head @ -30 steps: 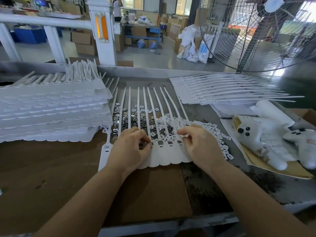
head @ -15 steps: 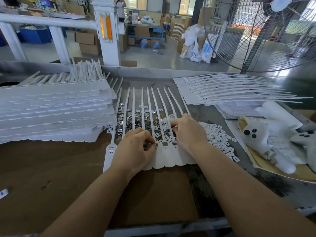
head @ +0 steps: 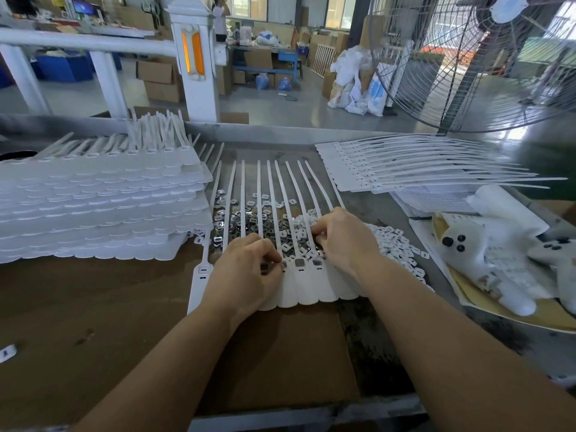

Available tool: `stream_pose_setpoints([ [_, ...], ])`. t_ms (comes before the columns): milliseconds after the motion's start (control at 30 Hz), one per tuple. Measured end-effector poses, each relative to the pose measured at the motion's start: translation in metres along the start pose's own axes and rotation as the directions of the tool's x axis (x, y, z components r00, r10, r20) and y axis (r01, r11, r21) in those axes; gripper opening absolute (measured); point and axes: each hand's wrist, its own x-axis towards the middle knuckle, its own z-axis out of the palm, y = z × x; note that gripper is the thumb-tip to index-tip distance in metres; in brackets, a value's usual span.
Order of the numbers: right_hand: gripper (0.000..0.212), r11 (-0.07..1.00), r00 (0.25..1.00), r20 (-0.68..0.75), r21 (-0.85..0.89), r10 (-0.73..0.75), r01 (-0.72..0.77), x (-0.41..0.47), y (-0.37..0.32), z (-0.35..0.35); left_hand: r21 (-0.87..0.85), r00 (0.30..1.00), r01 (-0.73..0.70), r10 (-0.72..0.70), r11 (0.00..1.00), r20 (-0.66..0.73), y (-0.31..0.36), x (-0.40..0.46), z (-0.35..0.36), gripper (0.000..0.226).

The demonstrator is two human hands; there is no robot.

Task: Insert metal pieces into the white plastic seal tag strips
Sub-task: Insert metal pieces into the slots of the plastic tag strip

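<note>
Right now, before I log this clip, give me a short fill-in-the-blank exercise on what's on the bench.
1. The left hand works at the heads of the white seal tag strips, which lie on brown ____.
2. The right hand reaches into the loose pile of small ____ clips.
3. The dark metal pieces lie ____ the strips' tails.
4. A big ____ stands at upper right.

Missing: cardboard; white; between; fan
</note>
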Motion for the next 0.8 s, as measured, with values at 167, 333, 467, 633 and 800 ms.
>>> stream_pose_setpoints([
  [167, 0.015, 0.995, 0.999, -0.011, 0.081, 0.051, -0.05, 0.0, 0.001, -0.001, 0.005, 1.0, 0.008, -0.008, 1.0, 0.002, 0.0, 0.0, 0.0, 0.002],
  [333, 0.006, 0.976, 0.996, -0.027, 0.204, 0.086, -0.079, -0.001, 0.003, -0.003, 0.004, 1.0, 0.01, -0.01, 1.0, 0.014, 0.0, 0.0, 0.0, 0.003],
  [467, 0.005, 0.943, 0.993, -0.064, 0.326, 0.1, -0.074, -0.004, 0.008, -0.006, 0.001, 1.0, 0.007, -0.007, 1.0, 0.014, 0.0, 0.0, 0.0, 0.002],
  [633, 0.007, 0.865, 0.989, -0.067, 0.496, 0.129, -0.079, -0.012, 0.016, -0.01, -0.007, 1.0, -0.002, 0.002, 1.0, 0.002, -0.001, 0.0, 0.0, 0.003],
  [800, 0.012, 0.847, 0.99, -0.063, 0.527, 0.129, -0.077, -0.015, 0.022, -0.012, -0.012, 1.0, -0.006, 0.006, 1.0, -0.005, -0.001, -0.001, 0.0, 0.002],
])
